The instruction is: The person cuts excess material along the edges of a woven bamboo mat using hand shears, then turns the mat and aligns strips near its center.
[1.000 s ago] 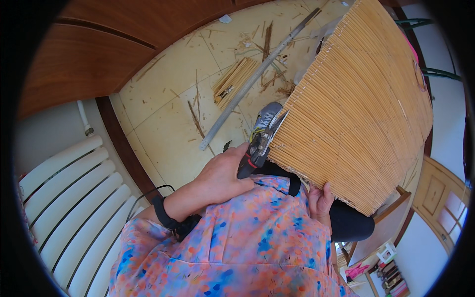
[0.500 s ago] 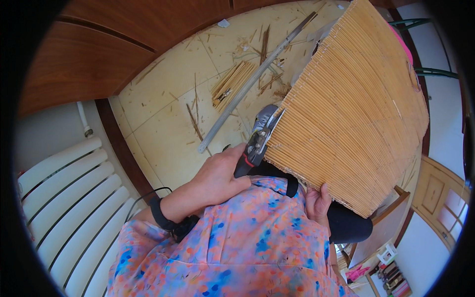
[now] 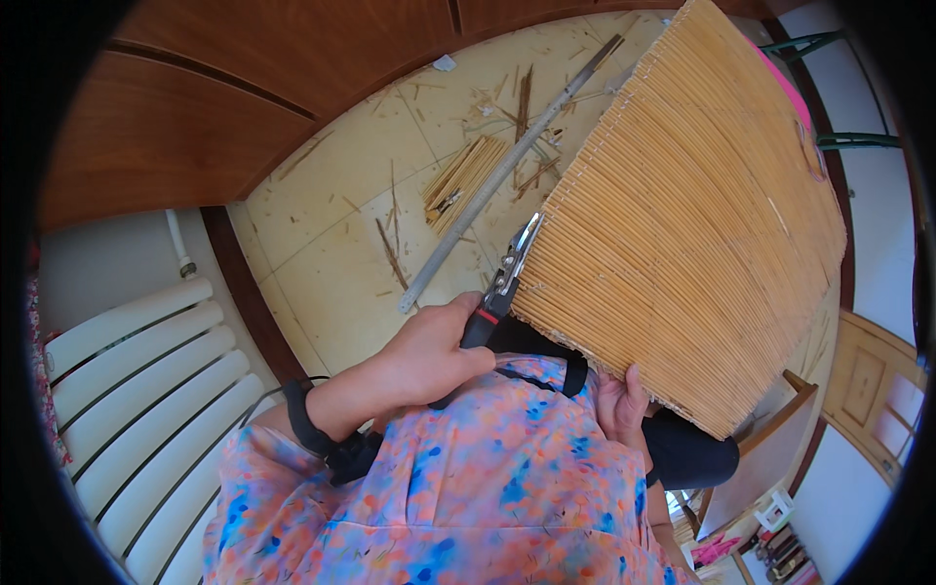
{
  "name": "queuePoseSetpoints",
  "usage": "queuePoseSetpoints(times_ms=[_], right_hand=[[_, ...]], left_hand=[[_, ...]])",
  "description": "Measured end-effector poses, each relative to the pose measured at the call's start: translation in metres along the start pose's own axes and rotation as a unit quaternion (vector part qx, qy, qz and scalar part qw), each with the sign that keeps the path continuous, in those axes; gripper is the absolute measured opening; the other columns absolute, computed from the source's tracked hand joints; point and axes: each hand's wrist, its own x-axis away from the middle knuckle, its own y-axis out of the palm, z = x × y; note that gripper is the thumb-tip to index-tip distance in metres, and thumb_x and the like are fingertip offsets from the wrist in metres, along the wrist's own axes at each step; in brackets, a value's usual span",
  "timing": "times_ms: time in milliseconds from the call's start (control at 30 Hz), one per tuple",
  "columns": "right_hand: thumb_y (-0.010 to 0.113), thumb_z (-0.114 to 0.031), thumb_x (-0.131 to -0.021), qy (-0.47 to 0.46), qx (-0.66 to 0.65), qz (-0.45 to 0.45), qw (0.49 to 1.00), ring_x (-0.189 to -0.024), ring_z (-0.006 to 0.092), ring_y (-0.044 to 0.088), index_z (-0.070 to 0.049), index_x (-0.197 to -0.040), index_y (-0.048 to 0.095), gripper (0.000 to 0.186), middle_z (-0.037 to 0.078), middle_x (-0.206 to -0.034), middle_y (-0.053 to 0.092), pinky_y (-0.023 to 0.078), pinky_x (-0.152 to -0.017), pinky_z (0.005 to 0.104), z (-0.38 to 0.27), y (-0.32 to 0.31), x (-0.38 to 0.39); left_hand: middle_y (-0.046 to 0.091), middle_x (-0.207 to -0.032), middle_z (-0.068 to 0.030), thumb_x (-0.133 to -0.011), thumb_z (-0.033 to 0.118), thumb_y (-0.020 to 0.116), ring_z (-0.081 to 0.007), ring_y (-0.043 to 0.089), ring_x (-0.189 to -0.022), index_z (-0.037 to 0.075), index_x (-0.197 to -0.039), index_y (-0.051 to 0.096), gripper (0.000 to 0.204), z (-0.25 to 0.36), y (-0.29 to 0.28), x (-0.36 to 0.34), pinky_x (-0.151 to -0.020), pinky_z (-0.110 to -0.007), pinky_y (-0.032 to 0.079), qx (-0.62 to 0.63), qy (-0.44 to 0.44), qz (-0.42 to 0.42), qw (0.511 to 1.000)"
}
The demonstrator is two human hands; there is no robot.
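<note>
My left hand (image 3: pixel 429 353) is closed around the dark handles of a pair of snips (image 3: pixel 502 288) with a red band and metal blades. The blades point away from me along the left edge of a large mat of thin tan reeds (image 3: pixel 682 214), close against its trimmed rim. Whether they grip a reed cannot be made out. My right hand (image 3: pixel 622 405) has its fingers curled on the mat's near edge, thumb up, holding it over my lap. Stitching runs along the mat's left edge.
A long grey metal bar (image 3: pixel 507 166) lies on the tiled floor, beside a bundle of cut reeds (image 3: pixel 463 180) and scattered scraps. A white radiator (image 3: pixel 146 370) stands at the left, below brown wooden panels (image 3: pixel 195 117). A wooden piece of furniture (image 3: pixel 756 463) stands at the lower right.
The snips' blades have swung to lie more along the mat's left edge, and their metal shows more plainly. My right hand keeps its hold; the view has shifted slightly.
</note>
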Motion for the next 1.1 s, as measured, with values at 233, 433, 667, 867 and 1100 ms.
queuePoseSetpoints(times_ms=[233,433,667,867,1100], right_hand=[[0.057,-0.014,-0.094,0.0,-0.006,-0.01,1.0,-0.125,0.0268,0.049,-0.007,-0.138,0.037,0.049,0.012,-0.137,0.048,0.044,-0.103,0.0458,0.0,0.002,0.004],[0.056,-0.015,-0.094,-0.005,0.004,-0.017,1.0,-0.123,0.0267,0.05,-0.006,-0.138,0.038,0.048,0.012,-0.137,0.048,0.045,-0.102,0.0456,-0.001,0.0,0.004],[0.056,-0.015,-0.094,-0.004,-0.003,-0.018,1.0,-0.124,0.0263,0.049,-0.008,-0.138,0.038,0.048,0.011,-0.137,0.048,0.044,-0.103,0.0462,-0.001,-0.005,0.003],[0.056,-0.023,-0.095,-0.014,0.025,-0.005,1.0,-0.127,0.0293,0.047,-0.005,-0.14,0.035,0.053,0.013,-0.141,0.045,0.042,-0.104,0.0477,-0.001,-0.01,0.01],[0.056,-0.017,-0.094,0.016,0.009,-0.049,0.999,-0.128,0.0272,0.045,-0.009,-0.141,0.035,0.052,0.009,-0.141,0.044,0.045,-0.102,0.0459,-0.004,-0.014,0.015]], left_hand=[[0.053,-0.066,-0.0115,-0.071,0.018,0.062,-0.0213,0.055,-0.061,-0.005,-0.12,0.049,0.056,-0.012,0.008,-0.001,-0.057,-0.034,0.044,-0.044,0.065,0.063,0.995],[0.055,-0.067,-0.0098,-0.073,0.013,0.06,-0.0197,0.056,-0.061,-0.003,-0.115,0.051,0.046,-0.016,0.008,0.0,-0.058,-0.033,0.046,-0.051,0.067,0.057,0.995],[0.059,-0.076,-0.0048,-0.077,-0.001,0.053,-0.0133,0.06,-0.062,0.0,-0.108,0.05,0.032,-0.02,0.006,-0.001,-0.057,-0.029,0.049,0.202,-0.072,0.027,0.976],[0.056,-0.088,-0.0078,-0.072,0.013,0.06,-0.0182,0.059,-0.079,0.0,-0.128,0.041,0.06,-0.013,-0.001,0.006,-0.07,-0.031,0.049,0.067,-0.013,0.025,0.997],[0.057,-0.096,-0.0149,-0.07,0.018,0.058,-0.0266,0.055,-0.089,-0.002,-0.134,0.037,0.07,-0.006,0.003,0.007,-0.081,-0.034,0.045,0.014,-0.01,-0.007,1.0]])
